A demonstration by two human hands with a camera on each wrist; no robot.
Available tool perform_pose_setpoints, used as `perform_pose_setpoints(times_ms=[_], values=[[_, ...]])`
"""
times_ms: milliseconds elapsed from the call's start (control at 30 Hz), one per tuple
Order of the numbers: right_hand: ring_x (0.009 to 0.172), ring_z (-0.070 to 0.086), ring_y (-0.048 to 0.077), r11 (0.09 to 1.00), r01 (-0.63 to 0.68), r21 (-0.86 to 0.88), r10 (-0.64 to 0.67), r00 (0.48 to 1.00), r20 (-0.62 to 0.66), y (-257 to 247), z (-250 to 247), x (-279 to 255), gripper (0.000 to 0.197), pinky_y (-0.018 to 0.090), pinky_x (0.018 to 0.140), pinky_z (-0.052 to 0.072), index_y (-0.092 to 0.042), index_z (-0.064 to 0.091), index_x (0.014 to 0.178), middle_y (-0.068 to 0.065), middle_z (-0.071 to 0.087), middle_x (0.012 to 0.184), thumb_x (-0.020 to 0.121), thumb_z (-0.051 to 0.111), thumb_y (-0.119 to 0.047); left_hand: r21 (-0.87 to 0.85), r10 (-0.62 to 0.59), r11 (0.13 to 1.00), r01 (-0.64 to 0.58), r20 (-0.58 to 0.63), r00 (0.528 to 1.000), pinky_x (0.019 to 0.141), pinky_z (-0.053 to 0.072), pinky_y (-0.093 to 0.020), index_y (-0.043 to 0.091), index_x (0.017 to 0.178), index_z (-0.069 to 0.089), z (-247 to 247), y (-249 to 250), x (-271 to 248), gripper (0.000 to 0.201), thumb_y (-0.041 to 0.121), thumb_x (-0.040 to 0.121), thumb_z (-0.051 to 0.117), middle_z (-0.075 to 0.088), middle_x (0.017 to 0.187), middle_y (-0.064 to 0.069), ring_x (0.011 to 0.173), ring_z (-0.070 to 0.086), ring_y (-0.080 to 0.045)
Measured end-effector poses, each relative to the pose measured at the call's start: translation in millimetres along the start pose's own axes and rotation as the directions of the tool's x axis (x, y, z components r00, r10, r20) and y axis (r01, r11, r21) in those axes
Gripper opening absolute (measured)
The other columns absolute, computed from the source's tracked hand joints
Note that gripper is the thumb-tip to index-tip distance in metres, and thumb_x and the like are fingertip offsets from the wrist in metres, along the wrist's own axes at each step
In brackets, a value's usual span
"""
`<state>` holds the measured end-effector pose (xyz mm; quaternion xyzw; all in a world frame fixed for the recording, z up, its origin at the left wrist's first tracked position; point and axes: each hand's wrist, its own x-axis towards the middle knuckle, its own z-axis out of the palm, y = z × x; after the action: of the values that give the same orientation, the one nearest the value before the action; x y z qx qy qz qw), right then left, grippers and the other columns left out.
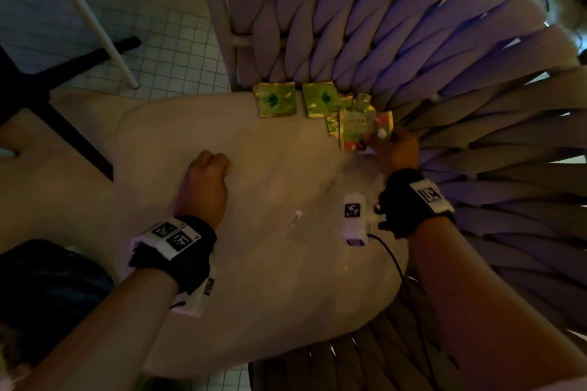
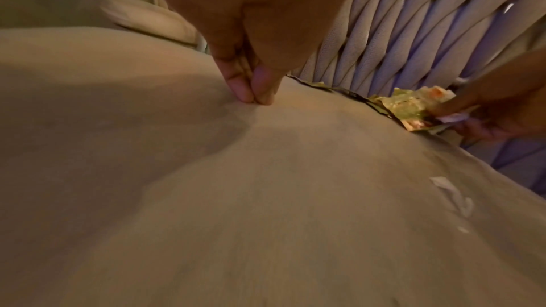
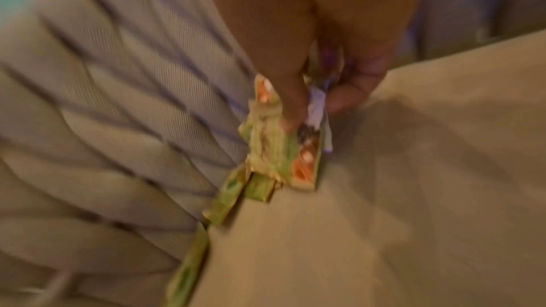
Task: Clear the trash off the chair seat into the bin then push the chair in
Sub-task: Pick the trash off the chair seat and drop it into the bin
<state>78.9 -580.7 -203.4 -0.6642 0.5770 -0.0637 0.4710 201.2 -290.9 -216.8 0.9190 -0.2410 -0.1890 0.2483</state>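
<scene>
Small white floor tiles (image 1: 178,51) show past the far left of a beige chair seat (image 1: 254,200), and a back of wide woven straps (image 1: 413,41) curves round the seat's far and right edges. Dark table legs (image 1: 47,82) and a pale metal leg (image 1: 101,32) stand on the tiles beyond the seat's left edge.

No bin shows in any view. The trash lies along the seat's far edge, against the straps: a green-and-gold sachet (image 1: 277,100) lies flat, a second torn one (image 1: 320,99) just beside it toward the right, and scraps of the same foil (image 1: 332,125) touch the next wrapper. That green and orange wrapper (image 1: 362,130) sits at the far right corner; it bears print, too blurred to read.

The right hand (image 1: 397,149) pinches this wrapper, thumb on one face and fingers (image 3: 295,102) on the other, with a bit of white paper held against it; this grip is closed on the wrapper. The left hand (image 1: 206,181) rests near the middle of the seat, well apart from the sachets; its grip is closed, fingertips (image 2: 245,92) bunched and pressed to the fabric, and whether they hold anything cannot be told.

A small white scrap (image 1: 297,217) lies on the seat nearer the front edge, between the two wrists. Both wrists carry black bands with white marker tags.
</scene>
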Motion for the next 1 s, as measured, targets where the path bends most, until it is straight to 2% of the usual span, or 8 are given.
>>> perform_pose_setpoints(times_ms=[133, 233, 333, 433, 533, 667, 833, 1000], values=[[0.041, 0.047, -0.004, 0.983, -0.063, 0.174, 0.037, 0.988, 0.149, 6, -30, -58, 0.021, 0.011, 0.041, 0.037, -0.018, 0.059, 0.074, -0.012, 0.059, 0.043, 0.085, 0.061, 0.001, -0.138, -0.016, 0.99, 0.018, 0.01, 1.0, 0.076, 0.049, -0.032, -0.003, 0.093, 0.067, -9, -14, -32, 0.019, -0.01, 0.084, 0.052, 0.063, 0.094, -0.023, 0.085, 0.062, -0.034], [0.058, 0.052, 0.004, 0.971, -0.11, 0.211, 0.035, 0.943, 0.33, 5, -38, -115, 0.011, 0.012, 0.049, 0.039, -0.015, 0.062, 0.081, -0.009, 0.065, 0.057, 0.076, 0.072, -0.017, -0.442, -0.148, 0.883, 0.157, 0.055, 0.987, 0.068, 0.042, -0.007, 0.007, 0.083, 0.069, -27, -27, -68, 0.021, -0.011, 0.084, 0.057, 0.067, 0.083, -0.006, 0.075, 0.06, -0.008], [0.073, 0.057, 0.009, 0.989, -0.108, 0.098, 0.045, 0.863, 0.503, -1, -20, -176, 0.068, 0.021, 0.058, 0.041, -0.008, 0.066, 0.095, -0.001, 0.07, 0.079, 0.045, 0.084, -0.05, -0.706, -0.294, 0.623, 0.335, 0.186, 0.938, 0.062, 0.046, -0.007, 0.011, 0.078, 0.065, -47, -45, -112, 0.026, -0.014, 0.082, 0.058, 0.065, 0.071, 0.001, 0.061, 0.058, 0.004], [0.075, 0.06, 0.01, 1.0, -0.024, 0.018, 0.005, 0.727, 0.687, -13, 34, -245, 0.055, 0.021, 0.059, 0.043, -0.007, 0.067, 0.1, 0.001, 0.071, 0.082, 0.058, 0.079, -0.042, -0.82, -0.427, 0.405, 0.404, 0.221, 0.877, 0.059, 0.05, -0.012, 0.006, 0.081, 0.066, -72, -86, -164, 0.028, -0.02, 0.079, 0.056, 0.071, 0.063, 0.006, 0.057, 0.06, 0.0], [0.071, 0.057, 0.01, 0.999, 0.037, -0.03, 0.004, 0.565, 0.825, -12, 118, -317, 0.036, 0.02, 0.055, 0.043, -0.009, 0.067, 0.088, 0.002, 0.065, 0.075, 0.061, 0.075, -0.031, -0.82, -0.559, 0.362, 0.443, 0.189, 0.808, 0.058, 0.05, -0.012, 0.006, 0.079, 0.067, -94, -144, -222, 0.029, -0.021, 0.078, 0.055, 0.071, 0.061, 0.005, 0.056, 0.062, 0.001], [0.063, 0.052, 0.013, 0.986, 0.069, -0.148, 0.109, 0.397, 0.911, 23, 252, -411, 0.018, 0.026, 0.054, 0.04, -0.021, 0.061, 0.068, -0.008, 0.059, 0.06, 0.065, 0.079, -0.02, -0.785, -0.765, 0.228, 0.576, 0.221, 0.605, 0.068, 0.051, -0.029, 0.004, 0.086, 0.069, -116, -247, -314, 0.016, -0.008, 0.082, 0.06, 0.072, 0.076, -0.003, 0.077, 0.068, -0.014], [0.082, 0.056, 0.019, 0.895, 0.248, -0.372, 0.248, 0.416, 0.875, 80, 407, -493, 0.019, 0.03, 0.07, 0.04, -0.022, 0.055, 0.077, -0.001, 0.059, 0.079, 0.078, 0.074, -0.024, -0.695, -0.867, 0.111, 0.71, 0.283, 0.411, 0.088, 0.048, -0.049, 0.015, 0.098, 0.064, -129, -383, -400, 0.009, 0.015, 0.092, 0.057, 0.064, 0.099, -0.009, 0.094, 0.062, -0.029], [0.12, 0.054, 0.033, 0.816, 0.351, -0.46, 0.275, 0.464, 0.842, 116, 517, -545, 0.066, 0.036, 0.093, 0.047, -0.003, 0.048, 0.132, 0.018, 0.053, 0.135, 0.079, 0.072, -0.034, -0.599, -0.825, 0.271, 0.753, 0.259, 0.503, 0.09, 0.044, -0.039, 0.021, 0.122, 0.057, -117, -491, -429, 0.031, 0.026, 0.091, 0.06, 0.057, 0.13, -0.008, 0.111, 0.057, -0.027]])
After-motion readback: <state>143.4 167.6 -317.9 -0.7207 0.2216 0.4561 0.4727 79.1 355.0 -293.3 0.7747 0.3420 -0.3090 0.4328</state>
